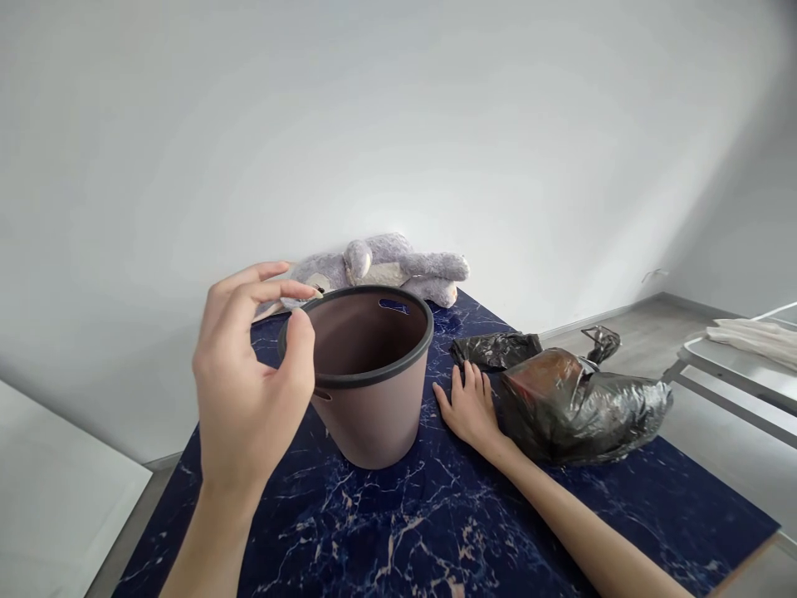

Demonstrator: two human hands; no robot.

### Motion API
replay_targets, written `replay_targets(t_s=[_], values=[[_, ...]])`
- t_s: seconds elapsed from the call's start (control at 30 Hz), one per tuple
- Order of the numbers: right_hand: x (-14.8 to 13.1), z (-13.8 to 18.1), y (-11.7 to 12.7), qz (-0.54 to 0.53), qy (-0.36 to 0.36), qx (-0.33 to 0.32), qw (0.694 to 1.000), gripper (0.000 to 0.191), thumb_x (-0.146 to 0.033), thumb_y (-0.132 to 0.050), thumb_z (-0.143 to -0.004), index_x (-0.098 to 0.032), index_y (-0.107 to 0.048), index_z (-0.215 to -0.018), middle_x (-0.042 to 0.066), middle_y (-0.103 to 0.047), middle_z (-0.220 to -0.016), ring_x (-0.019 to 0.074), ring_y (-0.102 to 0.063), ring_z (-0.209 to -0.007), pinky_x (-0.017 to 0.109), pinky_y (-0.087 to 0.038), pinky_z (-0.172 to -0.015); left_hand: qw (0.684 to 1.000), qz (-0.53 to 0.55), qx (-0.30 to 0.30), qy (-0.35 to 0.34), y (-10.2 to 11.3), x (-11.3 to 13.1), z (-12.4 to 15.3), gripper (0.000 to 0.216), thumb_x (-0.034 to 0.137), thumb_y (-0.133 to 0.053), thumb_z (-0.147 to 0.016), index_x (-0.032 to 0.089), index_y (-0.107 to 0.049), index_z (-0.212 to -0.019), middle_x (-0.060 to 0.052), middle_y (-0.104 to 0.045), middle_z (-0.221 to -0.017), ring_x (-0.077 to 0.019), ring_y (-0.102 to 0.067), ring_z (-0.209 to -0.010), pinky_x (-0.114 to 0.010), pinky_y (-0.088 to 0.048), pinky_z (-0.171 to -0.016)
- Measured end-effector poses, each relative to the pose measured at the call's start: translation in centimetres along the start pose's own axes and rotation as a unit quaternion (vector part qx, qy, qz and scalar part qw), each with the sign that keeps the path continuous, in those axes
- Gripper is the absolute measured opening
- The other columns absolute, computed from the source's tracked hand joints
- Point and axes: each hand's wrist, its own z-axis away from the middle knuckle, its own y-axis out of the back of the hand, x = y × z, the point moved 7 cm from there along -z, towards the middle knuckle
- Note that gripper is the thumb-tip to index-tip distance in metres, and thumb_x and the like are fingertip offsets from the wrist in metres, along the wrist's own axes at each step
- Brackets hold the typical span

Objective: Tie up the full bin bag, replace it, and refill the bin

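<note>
Rests thumb of half-open left hand [249, 390] against dark rim of brown bin [374, 399], fingers arched loosely above, clasping nothing. Lays right hand [470, 407] flat, fingers spread, on blue worktop [436, 531], just beside black bag [591, 407]. Has bin upright mid-worktop, before plush toy [386, 262].

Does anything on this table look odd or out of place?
Yes. A grey plush toy lies flopped at the far edge of the table, behind the brown bin. A crumpled black bag, something brownish showing through it, lies beside the right hand, outside the bin.
</note>
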Motion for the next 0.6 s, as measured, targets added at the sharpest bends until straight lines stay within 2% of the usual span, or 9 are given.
replay_targets(t_s=[0.1, 0.2, 0.3, 0.37, 0.5, 0.6], values=[[0.0, 0.0, 0.2, -0.022, 0.011, 0.013, 1.000, 0.069, -0.049, -0.041, -0.107, 0.002, -0.053, -0.152, 0.030, -0.044, -0.162, 0.0439, -0.036, -0.154, 0.057, -0.024, -0.129, 0.999, 0.010, 0.015, -0.032, 0.8, 1.8, 0.7, 0.012, 0.021, -0.060, -0.101, 0.032, -0.067, -0.100, 0.001, -0.066, -0.135, -0.0239, -0.056, -0.144, -0.041, -0.050, -0.123], [0.1, 0.0, 0.7, -0.053, 0.016, 0.028, 0.998, 0.063, -0.047, -0.044, -0.105, -0.003, -0.056, -0.149, 0.028, -0.049, -0.154, 0.0435, -0.042, -0.147, 0.057, -0.034, -0.125, 0.996, 0.005, 0.017, -0.090, 1.2, 4.1, 1.8, 0.013, 0.024, -0.057, -0.104, 0.033, -0.065, -0.102, 0.003, -0.068, -0.130, -0.0234, -0.060, -0.138, -0.044, -0.052, -0.121], [0.0, 0.4, 1.3, -0.091, 0.020, 0.044, 0.995, 0.059, -0.043, -0.046, -0.103, -0.005, -0.056, -0.147, 0.028, -0.052, -0.150, 0.0443, -0.043, -0.143, 0.060, -0.038, -0.121, 0.988, -0.027, 0.012, -0.150, 1.0, 5.7, 3.0, 0.015, 0.020, -0.057, -0.104, 0.033, -0.064, -0.103, 0.003, -0.069, -0.128, -0.0234, -0.065, -0.131, -0.050, -0.050, -0.121], [-0.3, 0.8, 2.0, -0.123, 0.030, 0.057, 0.990, 0.057, -0.040, -0.046, -0.103, -0.004, -0.056, -0.146, 0.028, -0.051, -0.149, 0.0442, -0.044, -0.142, 0.061, -0.041, -0.120, 0.985, -0.026, 0.009, -0.168, 0.5, 6.0, 3.5, 0.017, 0.016, -0.058, -0.101, 0.032, -0.064, -0.099, 0.002, -0.071, -0.124, -0.0243, -0.067, -0.125, -0.051, -0.052, -0.117], [-2.1, 1.7, 4.9, -0.201, 0.078, 0.090, 0.972, 0.055, -0.036, -0.045, -0.105, -0.008, -0.052, -0.151, 0.024, -0.051, -0.150, 0.0373, -0.043, -0.146, 0.054, -0.044, -0.122, 0.983, 0.030, 0.001, -0.179, -0.2, 5.4, 3.8, 0.020, 0.014, -0.058, -0.100, 0.030, -0.065, -0.090, -0.001, -0.071, -0.114, -0.0245, -0.069, -0.114, -0.048, -0.059, -0.102], [-3.5, 1.7, 9.1, -0.250, 0.104, 0.125, 0.955, 0.053, -0.033, -0.043, -0.107, -0.015, -0.047, -0.157, 0.020, -0.049, -0.154, 0.0322, -0.042, -0.150, 0.051, -0.043, -0.125, 0.988, 0.029, 0.009, -0.153, 0.0, 5.0, 3.3, 0.020, 0.017, -0.057, -0.102, 0.029, -0.065, -0.088, -0.001, -0.071, -0.110, -0.0233, -0.070, -0.111, -0.045, -0.058, -0.101]])
